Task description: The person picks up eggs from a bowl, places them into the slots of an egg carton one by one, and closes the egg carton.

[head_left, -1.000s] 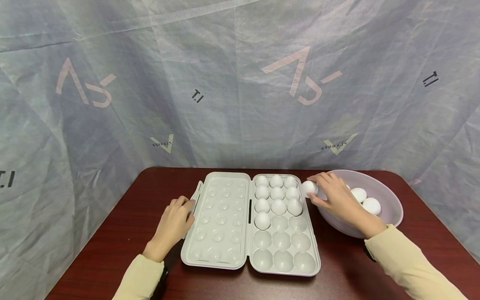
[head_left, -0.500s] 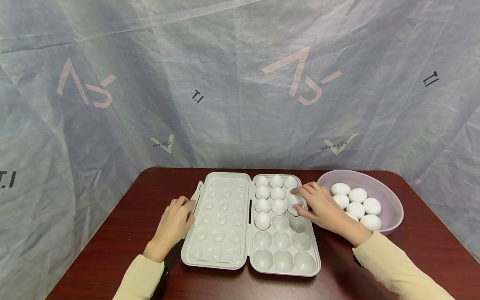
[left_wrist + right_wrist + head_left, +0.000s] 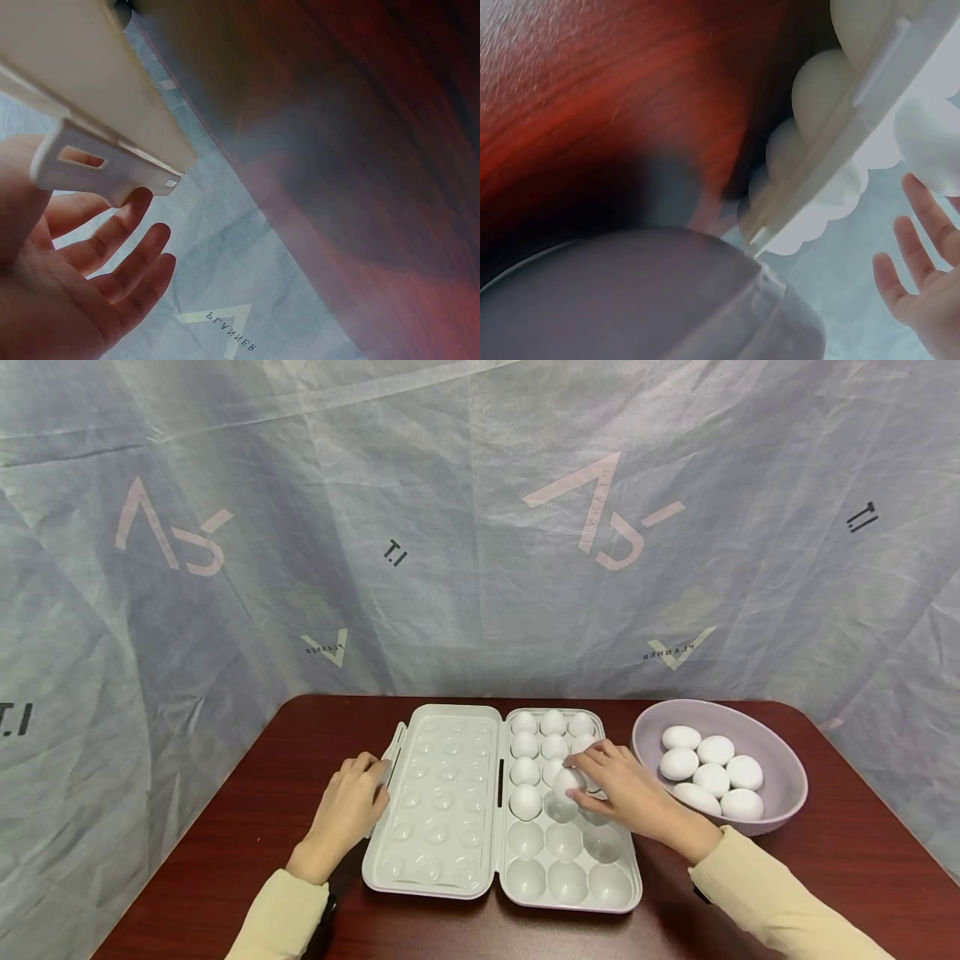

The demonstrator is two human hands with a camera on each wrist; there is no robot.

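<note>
Grey printed cloth hangs behind a dark red table. On it lies an egg tray, its lid laid back flat to the left; a mauve bowl stands just beside its right edge. Ten eggs sit in cups: the three far rows are full, and the fourth has one in its left cup. The right hand pinches another egg between thumb and fingers, just over that row's middle cup, apparently not yet seated. Counting that one, eight cups lack an egg, and seven eggs show in the bowl, so the filling looks a little over half done, with the near two rows wholly unfilled. The left hand touches the clasp on the lid's outer edge, its fingers loosely curved and apart; no firm grip shows.
</note>
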